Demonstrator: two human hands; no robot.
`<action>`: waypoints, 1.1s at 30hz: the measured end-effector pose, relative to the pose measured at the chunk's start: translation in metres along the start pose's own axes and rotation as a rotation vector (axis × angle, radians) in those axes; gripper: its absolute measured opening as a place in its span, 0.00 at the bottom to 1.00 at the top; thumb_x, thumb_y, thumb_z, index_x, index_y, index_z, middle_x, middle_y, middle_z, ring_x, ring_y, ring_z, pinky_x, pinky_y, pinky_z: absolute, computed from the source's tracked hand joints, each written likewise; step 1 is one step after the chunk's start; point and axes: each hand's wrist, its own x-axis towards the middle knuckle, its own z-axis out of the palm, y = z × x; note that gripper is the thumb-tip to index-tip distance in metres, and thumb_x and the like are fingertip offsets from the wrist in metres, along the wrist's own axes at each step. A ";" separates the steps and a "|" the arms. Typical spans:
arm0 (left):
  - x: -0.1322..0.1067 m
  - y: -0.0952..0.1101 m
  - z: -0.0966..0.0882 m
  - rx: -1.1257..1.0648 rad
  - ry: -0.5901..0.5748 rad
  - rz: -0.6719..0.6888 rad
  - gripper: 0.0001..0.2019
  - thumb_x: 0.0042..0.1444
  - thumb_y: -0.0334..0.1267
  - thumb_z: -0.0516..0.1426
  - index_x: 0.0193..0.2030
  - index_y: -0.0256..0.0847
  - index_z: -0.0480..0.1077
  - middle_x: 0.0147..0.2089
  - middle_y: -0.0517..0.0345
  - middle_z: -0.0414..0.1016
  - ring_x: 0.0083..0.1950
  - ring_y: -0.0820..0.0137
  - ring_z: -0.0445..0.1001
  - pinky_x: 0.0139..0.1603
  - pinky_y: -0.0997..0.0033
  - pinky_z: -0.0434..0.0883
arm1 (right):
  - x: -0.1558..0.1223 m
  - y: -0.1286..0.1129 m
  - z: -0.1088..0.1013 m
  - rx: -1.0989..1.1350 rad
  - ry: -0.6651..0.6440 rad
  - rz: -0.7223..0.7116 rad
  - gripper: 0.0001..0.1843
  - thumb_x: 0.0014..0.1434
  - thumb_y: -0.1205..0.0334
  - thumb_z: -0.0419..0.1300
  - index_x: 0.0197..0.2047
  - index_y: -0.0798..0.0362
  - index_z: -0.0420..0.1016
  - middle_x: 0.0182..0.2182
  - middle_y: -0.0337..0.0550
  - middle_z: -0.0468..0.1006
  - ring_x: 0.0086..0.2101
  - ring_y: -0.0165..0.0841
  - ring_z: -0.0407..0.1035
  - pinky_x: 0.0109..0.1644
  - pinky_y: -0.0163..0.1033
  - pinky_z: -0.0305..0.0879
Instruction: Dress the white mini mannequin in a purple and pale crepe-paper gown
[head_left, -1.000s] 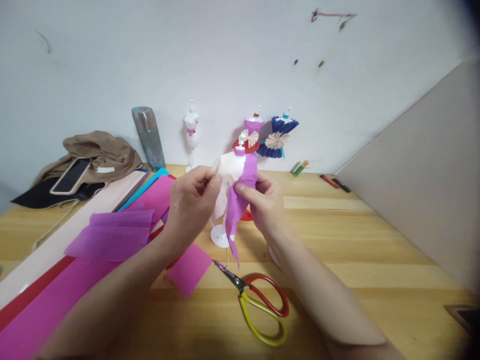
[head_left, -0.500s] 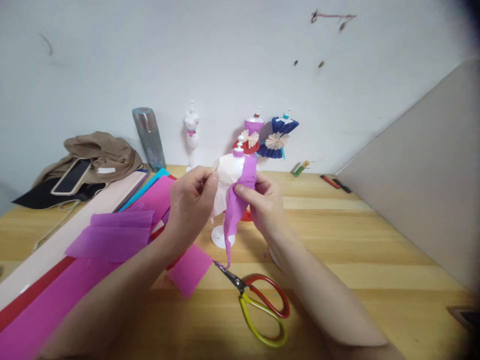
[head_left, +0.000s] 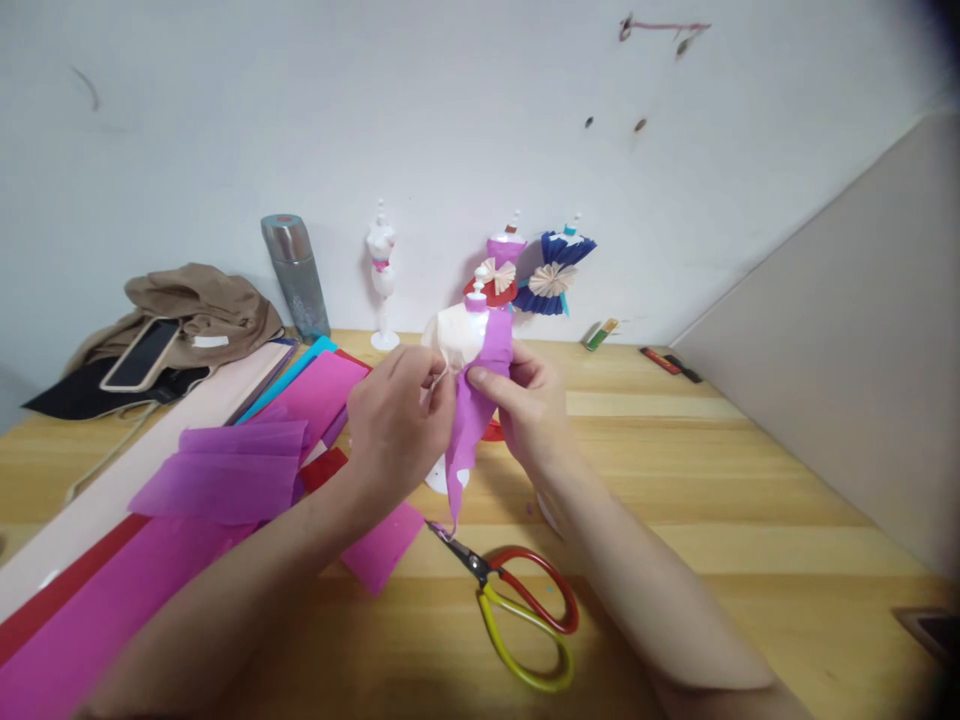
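Lead: What is at the centre, and how is it held?

Recorder: A small white dress form, upright, between the two hands above the counter. The left hand pinches cream paper on one side, thumb against fingers. The right hand pinches purple paper on the other side, thumb on top.

Lead: Obstructions?

Recorder: The dress form partly hides a red-and-purple model behind it. The left forearm crosses coloured sheets and covers part of a loose pink square. Scissors, red and yellow handled, lie in front, blades at the purple paper's hanging tip.

Lead: Surroundings?

Recorder: Near the wall: a metal flask, a mostly bare form, a navy-dressed model with a pleated bow, a green tube. Far left, a phone lies against brown cloth.

Lead: Markings?

Recorder: A white label on the brown cloth, too small to read. The flask bears a pale pattern, illegible.
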 end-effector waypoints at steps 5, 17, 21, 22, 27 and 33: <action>-0.007 -0.004 0.004 0.158 0.064 0.212 0.06 0.58 0.29 0.55 0.31 0.42 0.64 0.27 0.62 0.68 0.29 0.73 0.65 0.30 0.72 0.59 | 0.000 -0.001 0.000 -0.008 0.001 0.002 0.10 0.49 0.59 0.68 0.37 0.47 0.80 0.30 0.35 0.76 0.29 0.30 0.66 0.36 0.38 0.65; -0.005 -0.001 -0.002 0.258 0.007 0.299 0.05 0.57 0.28 0.55 0.32 0.42 0.65 0.31 0.57 0.72 0.35 0.67 0.70 0.34 0.68 0.63 | 0.001 0.000 -0.001 -0.032 0.030 -0.010 0.07 0.49 0.59 0.68 0.32 0.50 0.77 0.26 0.35 0.72 0.27 0.29 0.62 0.32 0.36 0.60; -0.006 0.002 -0.004 0.233 -0.025 0.320 0.04 0.60 0.32 0.54 0.33 0.41 0.67 0.31 0.56 0.73 0.35 0.67 0.70 0.35 0.67 0.65 | 0.001 0.000 -0.001 -0.032 0.040 -0.003 0.07 0.49 0.59 0.67 0.31 0.51 0.76 0.25 0.34 0.71 0.25 0.28 0.61 0.31 0.36 0.60; -0.007 0.003 -0.005 0.226 -0.031 0.331 0.04 0.60 0.32 0.54 0.33 0.41 0.67 0.32 0.55 0.74 0.35 0.67 0.70 0.35 0.67 0.66 | 0.002 0.000 -0.001 -0.030 0.041 -0.002 0.07 0.49 0.59 0.67 0.31 0.51 0.76 0.25 0.34 0.71 0.25 0.28 0.61 0.31 0.36 0.60; -0.001 0.002 -0.009 0.113 -0.062 0.282 0.07 0.61 0.33 0.52 0.33 0.40 0.69 0.32 0.54 0.74 0.34 0.68 0.70 0.35 0.68 0.66 | 0.003 -0.001 -0.001 -0.035 0.048 0.010 0.07 0.49 0.59 0.67 0.29 0.51 0.74 0.23 0.33 0.69 0.24 0.27 0.60 0.30 0.35 0.59; 0.016 -0.002 -0.015 -0.094 -0.125 -0.072 0.10 0.52 0.37 0.59 0.23 0.39 0.66 0.20 0.65 0.63 0.22 0.77 0.58 0.25 0.72 0.56 | 0.003 -0.002 0.000 0.009 0.005 0.022 0.09 0.47 0.59 0.68 0.33 0.49 0.78 0.26 0.34 0.75 0.27 0.29 0.66 0.34 0.37 0.64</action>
